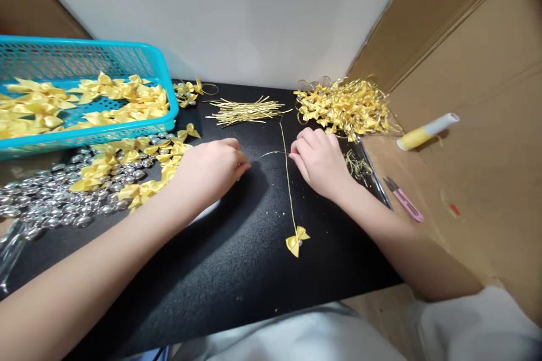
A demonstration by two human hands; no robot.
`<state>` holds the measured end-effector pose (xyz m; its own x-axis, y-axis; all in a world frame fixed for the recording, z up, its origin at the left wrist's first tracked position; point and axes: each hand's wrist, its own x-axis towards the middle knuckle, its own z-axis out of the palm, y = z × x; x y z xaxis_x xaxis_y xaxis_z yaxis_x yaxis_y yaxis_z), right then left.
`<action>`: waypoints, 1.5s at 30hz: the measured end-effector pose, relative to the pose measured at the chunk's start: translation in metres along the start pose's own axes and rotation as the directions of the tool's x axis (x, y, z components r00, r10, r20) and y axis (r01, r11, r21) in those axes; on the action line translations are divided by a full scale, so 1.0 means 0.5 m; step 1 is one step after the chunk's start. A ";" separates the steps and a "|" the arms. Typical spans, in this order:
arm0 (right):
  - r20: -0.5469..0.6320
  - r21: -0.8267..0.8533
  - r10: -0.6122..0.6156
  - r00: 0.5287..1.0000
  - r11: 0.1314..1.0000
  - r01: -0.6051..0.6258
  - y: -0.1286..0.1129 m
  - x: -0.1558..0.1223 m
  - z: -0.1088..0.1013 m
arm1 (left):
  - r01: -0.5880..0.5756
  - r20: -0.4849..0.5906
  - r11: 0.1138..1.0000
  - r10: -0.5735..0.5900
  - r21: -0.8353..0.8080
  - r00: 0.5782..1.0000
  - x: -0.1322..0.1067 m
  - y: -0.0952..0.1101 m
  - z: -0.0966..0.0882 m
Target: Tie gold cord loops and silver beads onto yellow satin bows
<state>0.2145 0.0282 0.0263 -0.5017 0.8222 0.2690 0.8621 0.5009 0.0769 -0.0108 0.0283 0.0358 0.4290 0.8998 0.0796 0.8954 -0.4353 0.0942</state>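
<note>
My left hand [215,172] is closed in a pinch beside the loose yellow bows and silver beads; what lies between its fingertips is hidden. My right hand [319,161] pinches one end of a thin gold cord [276,152], which arches across the gap toward my left fingertips. Its far end fades out just short of them. Below this strand, a second gold cord [288,186] runs down the black table to a yellow ribbon bow [293,243] with a silver bead at its middle.
Cut gold cords [248,111] lie in a bundle behind my hands. Finished-looking bows with loops [345,104] are heaped back right. A turquoise basket [163,76] of bows stands left, above silver beads [55,194]. Pink snips [404,200] and a yellow-white tube [427,131] lie right.
</note>
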 end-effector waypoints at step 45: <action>0.483 0.845 0.508 0.713 -0.484 -0.227 -0.105 -0.099 0.045 | 0.052 0.089 -0.120 -0.327 -0.991 0.941 -0.063 0.128 0.114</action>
<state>0.1923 -0.0328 -0.0127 0.0462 0.9714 -0.2331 -0.3638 -0.2009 -0.9096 0.0397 -0.0260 -0.0171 0.1212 0.9917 -0.0441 -0.2035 0.0683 0.9767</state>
